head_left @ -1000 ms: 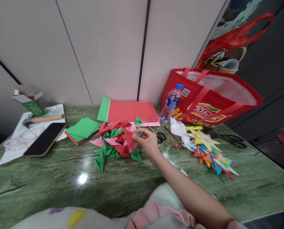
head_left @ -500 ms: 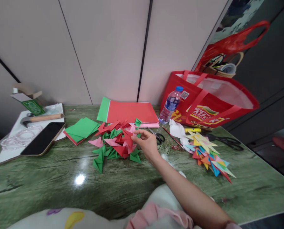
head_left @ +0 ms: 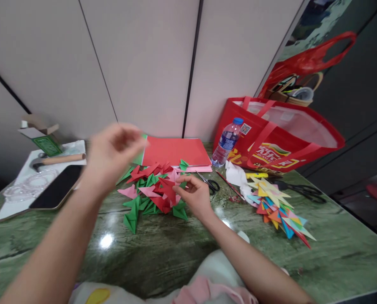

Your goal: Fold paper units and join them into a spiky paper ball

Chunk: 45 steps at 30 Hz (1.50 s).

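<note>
A red folded paper piece sits on top of a pile of red, green and pink folded papers. The right hand pinches it. The left hand is up above the pile, too blurry to tell if it is open. The table is shiny green stone. A pale wall stands behind, with a red bag against it.

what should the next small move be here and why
Probably lower the left hand to meet the red folded piece that the right hand pinches over the paper pile: the left is raised, blurred and seemingly empty, while the right alone holds that piece.
</note>
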Motion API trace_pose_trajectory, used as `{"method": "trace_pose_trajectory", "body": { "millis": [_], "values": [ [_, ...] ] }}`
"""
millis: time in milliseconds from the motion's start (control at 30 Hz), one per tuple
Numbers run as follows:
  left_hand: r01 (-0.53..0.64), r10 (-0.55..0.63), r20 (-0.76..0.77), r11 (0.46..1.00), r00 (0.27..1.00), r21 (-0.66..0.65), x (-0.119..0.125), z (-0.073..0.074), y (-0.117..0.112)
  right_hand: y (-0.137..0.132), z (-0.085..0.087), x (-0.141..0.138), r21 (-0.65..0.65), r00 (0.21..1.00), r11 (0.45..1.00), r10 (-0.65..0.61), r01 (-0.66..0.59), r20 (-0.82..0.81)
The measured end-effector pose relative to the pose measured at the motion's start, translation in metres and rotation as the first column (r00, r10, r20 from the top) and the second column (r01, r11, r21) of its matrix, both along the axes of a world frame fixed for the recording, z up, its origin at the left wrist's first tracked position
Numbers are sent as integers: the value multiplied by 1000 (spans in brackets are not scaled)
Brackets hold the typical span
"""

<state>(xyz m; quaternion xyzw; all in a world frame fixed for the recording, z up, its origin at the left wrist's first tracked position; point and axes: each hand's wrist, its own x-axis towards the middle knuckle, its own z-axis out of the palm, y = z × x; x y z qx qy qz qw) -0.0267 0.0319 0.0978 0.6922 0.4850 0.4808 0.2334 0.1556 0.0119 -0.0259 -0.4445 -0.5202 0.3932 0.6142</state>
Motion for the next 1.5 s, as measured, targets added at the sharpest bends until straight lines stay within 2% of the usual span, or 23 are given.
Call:
{"method": "trace_pose_trajectory", "body": {
  "millis": [100,200,267,367,633,767,900,1033,1133,1333,1500],
  "values": [
    [55,-72,-206,994,976,-91,13,-33,-7,-2,2,-1,15,1000,1000,21,-21,3],
    [110,-137,-170,981,976,-157,21,-61,-14,-2,3,-1,-6,999,999,35,-35,15],
    [93,-115,-147,985,982,-148,23,-69,-16,-2,4,-1,-20,999,999,38,-38,25],
    [85,-96,-108,991,990,-107,20,-71,-14,-2,4,-1,-20,998,999,46,-46,35],
    [146,-154,-80,985,985,-93,15,-78,-11,-1,-2,1,-18,990,996,88,-87,109],
    [137,-137,13,971,990,-198,17,-79,-13,-3,-1,0,-11,988,997,80,-80,134],
    [192,-158,124,919,980,-344,18,-82,-11,-3,0,0,-42,988,995,93,-88,123],
    [202,-147,160,883,976,-423,19,-88,-8,0,2,2,-208,967,945,249,-254,-48],
    [216,-153,173,870,973,-444,19,-91,-7,2,4,4,-272,948,908,297,-317,-114],
    [203,-127,195,873,973,-444,15,-92,-7,3,2,6,-211,969,952,238,-222,57],
    [126,-55,177,899,983,-419,15,-92,-6,2,1,5,-195,975,957,220,-213,14]
  ]
}}
